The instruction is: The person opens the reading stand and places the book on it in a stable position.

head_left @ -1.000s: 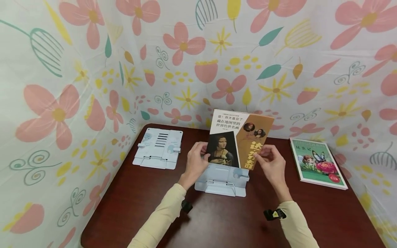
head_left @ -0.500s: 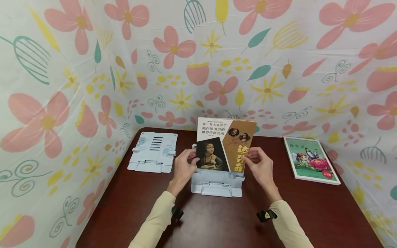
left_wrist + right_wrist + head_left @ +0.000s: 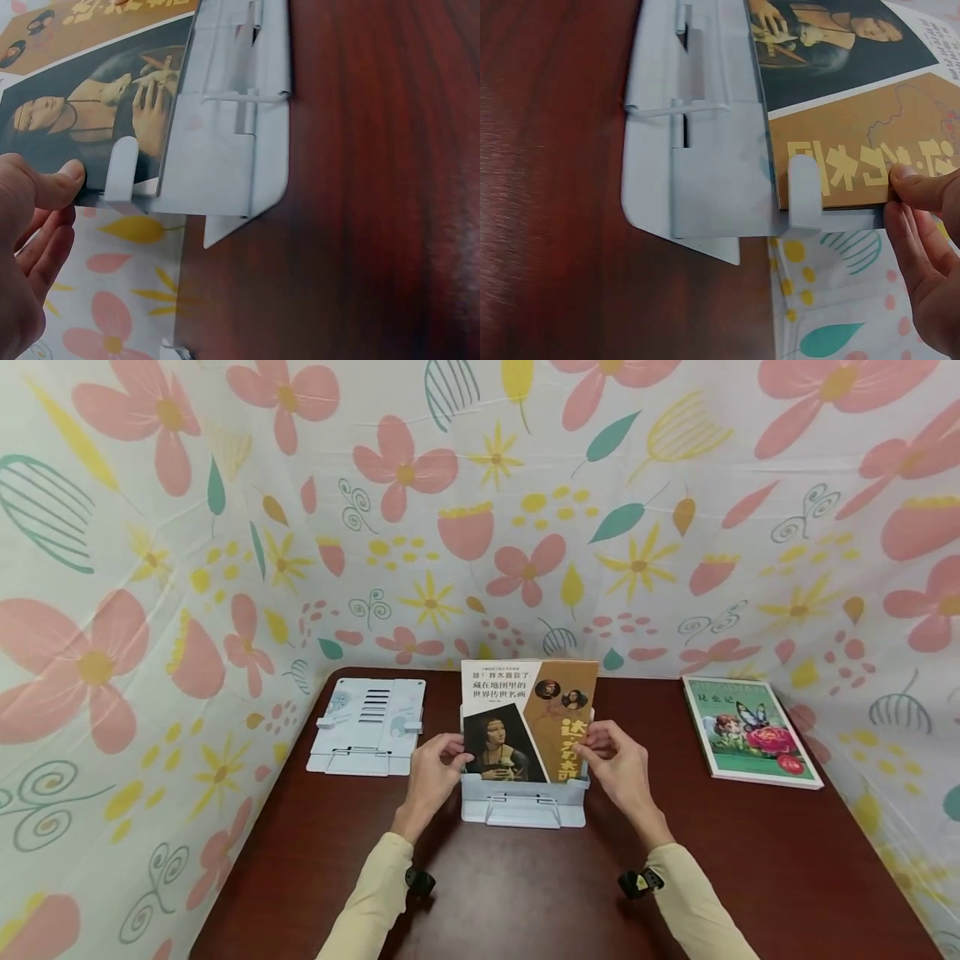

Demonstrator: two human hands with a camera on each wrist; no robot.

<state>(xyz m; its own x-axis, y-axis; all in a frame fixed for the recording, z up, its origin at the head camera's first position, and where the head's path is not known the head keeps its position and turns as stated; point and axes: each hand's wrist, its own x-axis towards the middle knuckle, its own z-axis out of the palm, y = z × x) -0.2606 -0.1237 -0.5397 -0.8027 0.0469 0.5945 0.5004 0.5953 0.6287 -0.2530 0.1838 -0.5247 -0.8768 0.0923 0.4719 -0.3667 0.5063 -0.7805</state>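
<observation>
A book [image 3: 551, 710] with a portrait and a brown panel on its cover leans upright on a white book stand [image 3: 480, 807]. My left hand [image 3: 433, 775] pinches the book's left edge, thumb on the cover and fingers behind. At the right edge, my right hand [image 3: 621, 770] pinches it the same way. In the left wrist view, a white side clip [image 3: 122, 171] overlaps the cover's lower corner. Another white clip [image 3: 805, 191] stands over the opposite corner in the right wrist view. The book's bottom edge sits above the stand's wire rest [image 3: 522, 822].
A second white book stand [image 3: 367, 727] lies at the left on the dark wooden table [image 3: 517, 893]. A green book [image 3: 753, 735] with a butterfly and flower cover lies at the right. Behind hangs a flower-patterned cloth [image 3: 420, 577].
Both hands have lowered the book onto the stand, and its tilt has straightened. The side clips now lie in front of its lower corners. The head view has shifted slightly.
</observation>
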